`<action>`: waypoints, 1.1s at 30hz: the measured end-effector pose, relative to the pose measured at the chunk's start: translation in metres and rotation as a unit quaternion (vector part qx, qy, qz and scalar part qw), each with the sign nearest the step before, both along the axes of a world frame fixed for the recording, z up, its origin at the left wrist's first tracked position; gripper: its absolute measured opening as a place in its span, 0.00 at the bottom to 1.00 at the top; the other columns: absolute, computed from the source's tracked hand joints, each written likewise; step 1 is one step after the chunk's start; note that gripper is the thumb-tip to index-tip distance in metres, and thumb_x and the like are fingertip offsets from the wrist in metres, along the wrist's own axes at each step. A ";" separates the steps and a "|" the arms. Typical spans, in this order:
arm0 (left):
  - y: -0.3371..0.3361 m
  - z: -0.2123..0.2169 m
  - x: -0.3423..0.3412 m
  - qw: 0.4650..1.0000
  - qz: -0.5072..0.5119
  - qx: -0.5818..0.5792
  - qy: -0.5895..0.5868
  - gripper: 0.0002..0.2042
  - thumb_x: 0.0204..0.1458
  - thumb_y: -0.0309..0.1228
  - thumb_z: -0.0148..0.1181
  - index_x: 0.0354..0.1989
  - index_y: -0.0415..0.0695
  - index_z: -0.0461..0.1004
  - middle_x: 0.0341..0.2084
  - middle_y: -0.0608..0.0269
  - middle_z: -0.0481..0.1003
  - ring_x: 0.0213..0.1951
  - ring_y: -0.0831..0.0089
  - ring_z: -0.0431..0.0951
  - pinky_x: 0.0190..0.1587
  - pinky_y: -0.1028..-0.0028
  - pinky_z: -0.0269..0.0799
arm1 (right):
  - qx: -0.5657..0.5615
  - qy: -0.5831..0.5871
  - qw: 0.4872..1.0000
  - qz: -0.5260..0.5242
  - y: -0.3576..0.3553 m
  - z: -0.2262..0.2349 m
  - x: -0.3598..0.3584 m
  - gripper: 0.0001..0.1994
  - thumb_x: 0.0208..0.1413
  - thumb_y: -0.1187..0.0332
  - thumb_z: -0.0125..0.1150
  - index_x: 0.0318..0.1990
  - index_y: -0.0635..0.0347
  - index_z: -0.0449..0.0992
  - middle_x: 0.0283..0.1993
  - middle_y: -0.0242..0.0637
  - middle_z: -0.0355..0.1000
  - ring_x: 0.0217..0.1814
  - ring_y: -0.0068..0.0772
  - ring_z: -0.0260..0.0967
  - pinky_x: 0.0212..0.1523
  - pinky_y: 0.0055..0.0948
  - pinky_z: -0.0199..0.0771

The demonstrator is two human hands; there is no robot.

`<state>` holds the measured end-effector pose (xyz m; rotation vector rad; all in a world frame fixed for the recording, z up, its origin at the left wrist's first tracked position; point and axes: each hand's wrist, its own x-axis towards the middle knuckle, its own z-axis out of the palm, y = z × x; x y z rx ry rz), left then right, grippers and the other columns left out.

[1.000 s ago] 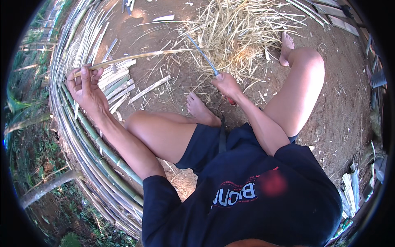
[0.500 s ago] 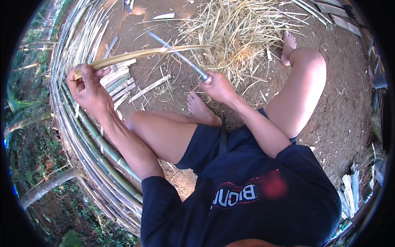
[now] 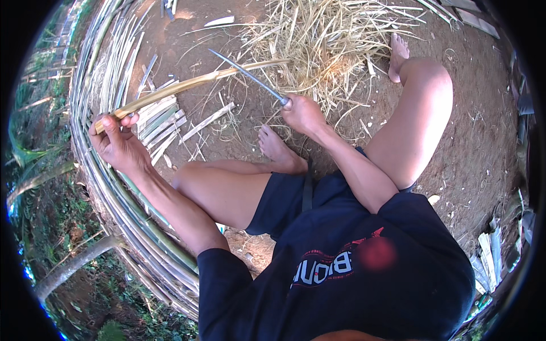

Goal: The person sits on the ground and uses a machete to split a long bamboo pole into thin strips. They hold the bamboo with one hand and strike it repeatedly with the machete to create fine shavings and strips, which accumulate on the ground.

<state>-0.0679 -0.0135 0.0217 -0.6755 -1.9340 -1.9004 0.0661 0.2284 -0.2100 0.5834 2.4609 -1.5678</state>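
Note:
Pinched between the thumb and fingers of my left hand [image 3: 120, 149] is one end of a long, pale bamboo strip [image 3: 170, 90]. It slants up to the right, and its far end reaches the pile of shavings. My right hand [image 3: 305, 116] is closed round the handle of a knife [image 3: 250, 75] with a long, narrow blade. The blade points up and to the left and overlaps the strip in this view; I cannot tell whether they touch. Most of the knife's handle is hidden in my fist.
A heap of thin bamboo shavings [image 3: 318, 48] lies on the dirt floor beyond my right hand. Short split bamboo pieces [image 3: 164, 124] lie right of my left hand. Bamboo poles [image 3: 136, 196] curve along the left side. My bare feet and bent knees flank the work area.
My left hand has dropped slightly and moved a little left with the strip, which slopes more steeply. The knife, blurred before, is now sharp; my right hand has shifted slightly right.

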 end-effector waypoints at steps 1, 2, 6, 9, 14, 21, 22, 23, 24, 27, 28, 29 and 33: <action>-0.001 0.000 -0.001 1.000 0.006 -0.002 -0.002 0.09 0.58 0.32 0.60 0.36 0.41 0.69 0.28 0.58 0.74 0.27 0.73 0.75 0.33 0.70 0.78 | -0.004 0.004 1.000 0.014 0.000 0.007 0.005 0.07 0.56 0.71 0.54 0.39 0.62 0.76 0.20 0.42 0.73 0.19 0.33 0.71 0.21 0.41 0.74; -0.002 -0.001 0.001 1.000 0.014 -0.004 -0.005 0.09 0.58 0.32 0.60 0.36 0.41 0.69 0.27 0.58 0.75 0.27 0.72 0.76 0.33 0.70 0.79 | 0.018 0.031 0.999 0.030 0.000 0.008 0.007 0.08 0.55 0.72 0.54 0.40 0.62 0.76 0.21 0.42 0.73 0.18 0.32 0.71 0.20 0.40 0.74; 0.005 0.000 0.004 0.999 -0.020 -0.008 0.024 0.09 0.58 0.31 0.59 0.39 0.39 0.69 0.28 0.58 0.73 0.27 0.72 0.76 0.30 0.71 0.81 | -0.034 -0.092 0.995 -0.012 0.012 -0.015 -0.003 0.09 0.59 0.66 0.52 0.43 0.56 0.76 0.28 0.43 0.75 0.24 0.37 0.74 0.24 0.38 0.76; 0.006 -0.002 0.000 0.999 -0.033 -0.005 0.021 0.09 0.58 0.31 0.60 0.38 0.40 0.69 0.29 0.58 0.73 0.27 0.72 0.75 0.30 0.70 0.79 | 0.051 -0.086 0.995 -0.015 0.027 -0.047 -0.006 0.10 0.61 0.66 0.50 0.45 0.58 0.75 0.30 0.42 0.74 0.28 0.36 0.74 0.29 0.38 0.76; -0.001 -0.006 0.002 0.999 -0.033 0.001 0.019 0.10 0.58 0.33 0.60 0.39 0.41 0.69 0.30 0.62 0.72 0.28 0.73 0.74 0.31 0.71 0.76 | -0.016 -0.129 0.991 -0.027 0.021 -0.059 -0.003 0.10 0.62 0.67 0.50 0.45 0.60 0.74 0.31 0.42 0.75 0.31 0.39 0.75 0.36 0.42 0.77; -0.008 -0.008 -0.006 0.998 -0.066 0.014 0.007 0.12 0.58 0.34 0.60 0.44 0.42 0.69 0.33 0.56 0.76 0.30 0.70 0.78 0.36 0.69 0.79 | 0.029 -0.236 0.970 -0.049 0.085 -0.172 -0.023 0.16 0.57 0.61 0.56 0.46 0.61 0.78 0.37 0.50 0.78 0.37 0.42 0.79 0.41 0.38 0.78; -0.010 -0.005 -0.002 0.996 -0.085 0.003 -0.008 0.13 0.57 0.34 0.61 0.44 0.42 0.69 0.34 0.55 0.75 0.33 0.70 0.77 0.37 0.70 0.79 | -0.037 -0.236 0.967 -0.085 0.067 -0.173 -0.018 0.15 0.56 0.61 0.56 0.45 0.61 0.78 0.36 0.49 0.78 0.35 0.41 0.79 0.39 0.38 0.78; -0.008 0.002 0.006 0.991 -0.131 0.005 -0.020 0.12 0.57 0.34 0.61 0.44 0.42 0.69 0.35 0.55 0.75 0.35 0.69 0.76 0.37 0.71 0.79 | -0.108 -0.234 0.959 -0.119 0.051 -0.173 -0.015 0.14 0.55 0.62 0.57 0.44 0.61 0.79 0.34 0.48 0.78 0.33 0.40 0.79 0.37 0.37 0.79; -0.006 0.006 0.013 0.984 -0.177 0.007 -0.032 0.11 0.58 0.34 0.60 0.43 0.42 0.70 0.36 0.55 0.74 0.38 0.69 0.75 0.38 0.72 0.78 | -0.103 -0.229 0.960 -0.124 0.048 -0.173 -0.013 0.14 0.53 0.62 0.57 0.42 0.61 0.78 0.32 0.47 0.78 0.30 0.39 0.78 0.34 0.36 0.78; -0.011 0.008 0.015 0.924 -0.368 -0.100 -0.018 0.11 0.50 0.38 0.69 0.36 0.46 0.77 0.28 0.63 0.75 0.31 0.75 0.75 0.29 0.78 0.70 | -0.129 -0.210 0.958 -0.145 0.045 -0.171 -0.002 0.10 0.48 0.64 0.58 0.33 0.62 0.77 0.23 0.43 0.75 0.20 0.36 0.74 0.23 0.35 0.75; -0.011 0.006 0.018 0.888 -0.437 -0.143 0.017 0.11 0.48 0.39 0.71 0.32 0.47 0.79 0.24 0.67 0.77 0.27 0.78 0.75 0.25 0.80 0.66 | -0.131 -0.209 0.959 -0.141 0.043 -0.170 0.001 0.10 0.48 0.64 0.58 0.32 0.62 0.76 0.22 0.43 0.74 0.19 0.35 0.73 0.22 0.34 0.74; 0.006 0.012 0.021 0.837 -0.516 -0.179 0.026 0.10 0.47 0.39 0.71 0.30 0.48 0.81 0.22 0.68 0.78 0.24 0.80 0.75 0.23 0.80 0.62 | -0.130 -0.206 0.960 -0.141 0.045 -0.170 0.001 0.10 0.48 0.64 0.58 0.31 0.62 0.76 0.21 0.42 0.74 0.19 0.35 0.73 0.21 0.34 0.74; 0.054 0.007 0.044 0.720 -0.663 -0.205 0.022 0.10 0.43 0.38 0.73 0.27 0.44 0.84 0.25 0.62 0.82 0.21 0.80 0.77 0.21 0.78 0.59 | -0.116 -0.209 0.961 -0.138 0.058 -0.168 0.003 0.09 0.47 0.65 0.58 0.27 0.62 0.73 0.18 0.40 0.71 0.16 0.33 0.70 0.19 0.34 0.71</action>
